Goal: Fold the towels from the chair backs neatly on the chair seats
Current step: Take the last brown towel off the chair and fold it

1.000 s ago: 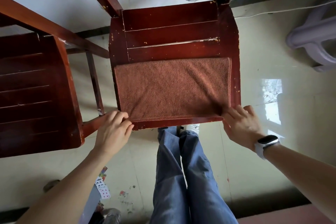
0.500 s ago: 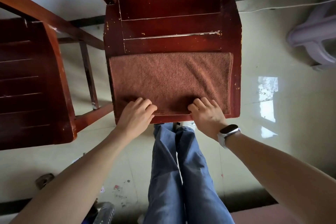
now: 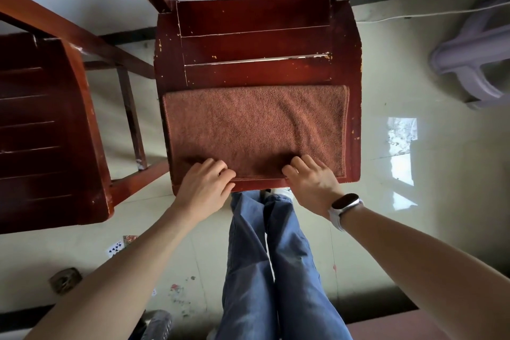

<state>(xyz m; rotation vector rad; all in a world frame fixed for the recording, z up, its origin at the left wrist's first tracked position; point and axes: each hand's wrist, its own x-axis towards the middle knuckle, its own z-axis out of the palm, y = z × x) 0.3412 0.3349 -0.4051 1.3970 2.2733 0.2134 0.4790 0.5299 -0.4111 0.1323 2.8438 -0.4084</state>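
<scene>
Tiled floor, unlabelled towel, chair seat

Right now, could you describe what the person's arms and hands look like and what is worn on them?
Both forearms are bare, with no sleeves in view. The left hand wears nothing that shows. The right hand has a smartwatch at its wrist: a dark, elongated rounded face on a white band. No rings or gloves are visible.

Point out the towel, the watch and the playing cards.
towel (image 3: 254,124): head view, middle of its top face.
watch (image 3: 345,201): head view, dark screen.
playing cards (image 3: 116,247): head view, the white card on the floor.
</scene>
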